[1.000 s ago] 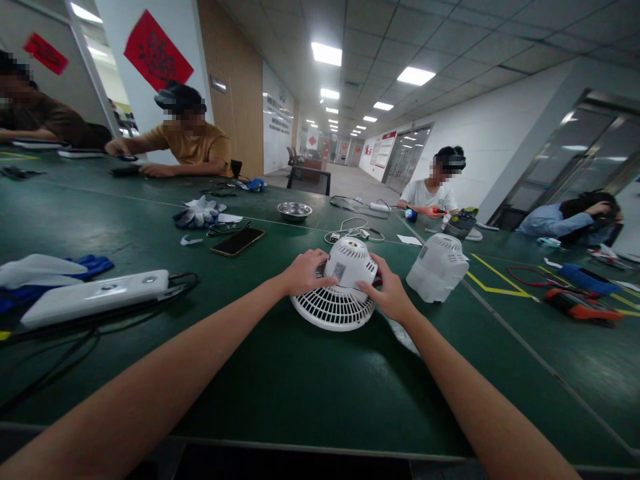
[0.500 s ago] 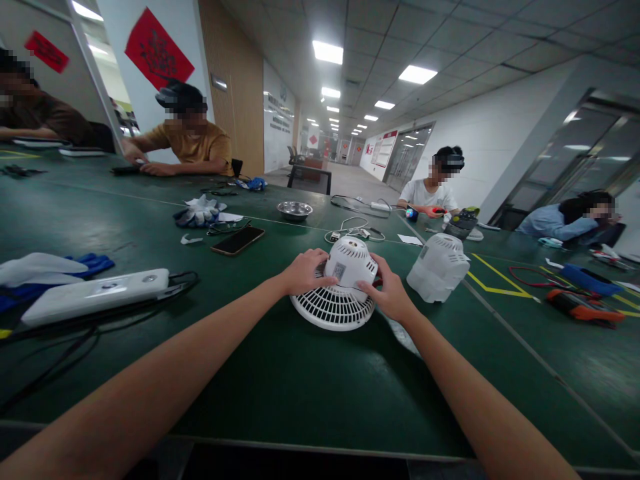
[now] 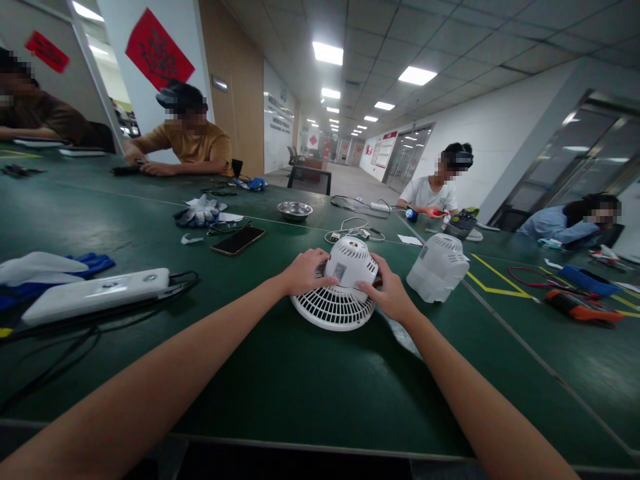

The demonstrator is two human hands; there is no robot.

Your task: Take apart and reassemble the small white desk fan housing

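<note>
Where fingers [image 3: 327, 282] grip: L hand [image 3: 303, 272], R hand [image 3: 395, 297] around white housing [image 3: 354, 265].
Housing: upright w/ grille [image 3: 332, 320] beneath, on table [image 3: 280, 393] — join unclear.
Vented shell [image 3: 436, 272]: separate, nr R hand — unattached.

The table [image 3: 250, 373] was green with yellow lines [image 3: 495, 283]; the housing [image 3: 345, 257] and ribbed grille [image 3: 334, 313] were white, the sign [image 3: 159, 50] red with black characters, the multimeter [image 3: 580, 305] orange and black.

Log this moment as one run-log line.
left hand: gripping white housing | right hand: gripping its other side | housing: atop round grille | nearby: white plastic piece, phone, metal bowl
</note>
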